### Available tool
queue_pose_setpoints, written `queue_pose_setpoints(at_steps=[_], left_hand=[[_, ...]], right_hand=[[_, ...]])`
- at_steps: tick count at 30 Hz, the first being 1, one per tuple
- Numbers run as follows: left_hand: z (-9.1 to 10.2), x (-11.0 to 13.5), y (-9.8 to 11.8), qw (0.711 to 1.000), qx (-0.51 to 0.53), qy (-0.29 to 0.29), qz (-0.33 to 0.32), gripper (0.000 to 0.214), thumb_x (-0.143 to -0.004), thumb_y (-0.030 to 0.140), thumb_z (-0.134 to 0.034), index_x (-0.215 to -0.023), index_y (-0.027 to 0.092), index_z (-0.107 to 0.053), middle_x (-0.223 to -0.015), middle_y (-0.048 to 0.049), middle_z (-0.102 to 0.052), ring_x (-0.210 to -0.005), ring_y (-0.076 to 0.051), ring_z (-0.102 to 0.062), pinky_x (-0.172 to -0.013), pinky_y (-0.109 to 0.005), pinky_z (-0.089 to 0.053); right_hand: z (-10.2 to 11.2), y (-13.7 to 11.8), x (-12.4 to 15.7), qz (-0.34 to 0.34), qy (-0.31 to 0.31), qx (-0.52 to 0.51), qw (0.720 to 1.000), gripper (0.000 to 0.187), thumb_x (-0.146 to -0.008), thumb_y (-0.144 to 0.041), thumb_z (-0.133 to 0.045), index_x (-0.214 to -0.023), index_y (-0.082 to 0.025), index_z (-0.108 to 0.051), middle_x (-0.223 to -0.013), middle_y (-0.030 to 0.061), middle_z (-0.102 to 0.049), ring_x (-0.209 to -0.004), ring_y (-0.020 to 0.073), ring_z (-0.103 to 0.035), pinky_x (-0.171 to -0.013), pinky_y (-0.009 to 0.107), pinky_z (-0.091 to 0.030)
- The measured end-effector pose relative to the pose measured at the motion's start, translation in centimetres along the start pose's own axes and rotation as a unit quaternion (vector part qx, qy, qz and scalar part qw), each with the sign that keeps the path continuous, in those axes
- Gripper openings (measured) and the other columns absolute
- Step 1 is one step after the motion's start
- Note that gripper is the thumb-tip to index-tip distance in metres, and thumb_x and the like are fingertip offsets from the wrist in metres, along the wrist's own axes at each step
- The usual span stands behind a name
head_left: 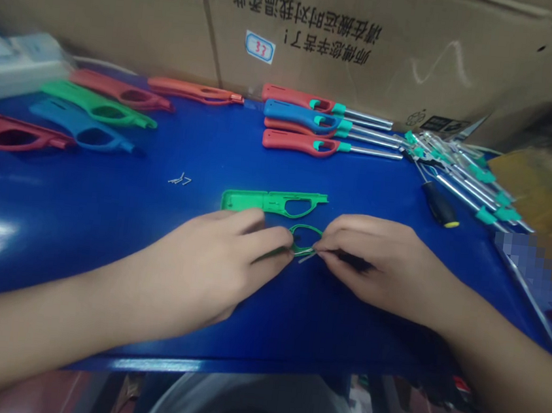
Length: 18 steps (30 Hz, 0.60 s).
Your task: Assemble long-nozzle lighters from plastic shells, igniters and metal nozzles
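My left hand (pixel 221 260) is closed on a green lighter shell half (pixel 302 239), of which only the trigger-loop end shows past my fingers. My right hand (pixel 369 262) pinches a small thin metal piece (pixel 307 257) against that shell's end. Both hands rest on the blue table (pixel 107 215). Just beyond them lies a second green shell half (pixel 276 202), open side up, untouched.
Empty shells in red, green and blue (pixel 93 108) lie at the back left. Assembled lighters with metal tubes (pixel 323 129) lie at the back middle, loose tubes with teal ends (pixel 467 174) and a black-handled screwdriver (pixel 438 207) to the right. Small metal clips (pixel 180 180) lie left of centre. Cardboard boxes (pixel 324 27) stand behind.
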State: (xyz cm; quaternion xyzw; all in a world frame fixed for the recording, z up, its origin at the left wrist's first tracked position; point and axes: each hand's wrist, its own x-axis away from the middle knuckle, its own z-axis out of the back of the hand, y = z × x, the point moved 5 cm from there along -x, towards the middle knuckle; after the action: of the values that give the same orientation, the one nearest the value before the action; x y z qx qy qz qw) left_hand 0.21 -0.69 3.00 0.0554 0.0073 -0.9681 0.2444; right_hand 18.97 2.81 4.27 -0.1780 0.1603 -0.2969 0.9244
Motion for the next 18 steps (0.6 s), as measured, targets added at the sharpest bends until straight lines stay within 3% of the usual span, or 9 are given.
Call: queue_pose_setpoints(at_steps=[2, 10, 18], left_hand=[[-0.26, 0.02, 0.03, 1.0, -0.011, -0.021, -0.004, 0.057, -0.087, 0.016, -0.059, -0.144, 0.015, -0.056, -0.13, -0.0108, -0.063, -0.102, -0.029, -0.059, -0.084, -0.045, -0.057], [-0.16, -0.06, 0.03, 1.0, -0.016, -0.013, 0.0, 0.052, -0.087, 0.017, -0.06, -0.139, 0.015, -0.06, -0.127, -0.0115, -0.065, -0.1, -0.029, -0.059, -0.085, -0.043, -0.056], [-0.23, -0.01, 0.12, 1.0, -0.01, -0.018, 0.003, 0.053, -0.087, 0.017, -0.058, -0.14, 0.014, -0.059, -0.128, -0.0103, -0.064, -0.1, -0.029, -0.058, -0.085, -0.045, -0.057]], right_hand=[[-0.02, 0.0, 0.03, -0.001, -0.003, 0.01, 1.0, 0.018, -0.098, -0.011, -0.056, -0.095, -0.013, -0.073, -0.091, 0.0054, -0.072, -0.086, 0.0164, -0.067, -0.076, 0.029, -0.05], [0.1, -0.8, 0.39, 0.027, 0.008, 0.124, 0.992, 0.02, -0.1, -0.017, -0.058, -0.095, -0.018, -0.077, -0.095, 0.0016, -0.075, -0.081, 0.0145, -0.068, -0.068, 0.028, -0.046], [-0.19, -0.46, 0.42, 0.021, -0.01, 0.141, 0.99, 0.021, -0.101, -0.016, -0.055, -0.099, -0.018, -0.076, -0.098, 0.0022, -0.075, -0.086, 0.0152, -0.068, -0.066, 0.028, -0.043]])
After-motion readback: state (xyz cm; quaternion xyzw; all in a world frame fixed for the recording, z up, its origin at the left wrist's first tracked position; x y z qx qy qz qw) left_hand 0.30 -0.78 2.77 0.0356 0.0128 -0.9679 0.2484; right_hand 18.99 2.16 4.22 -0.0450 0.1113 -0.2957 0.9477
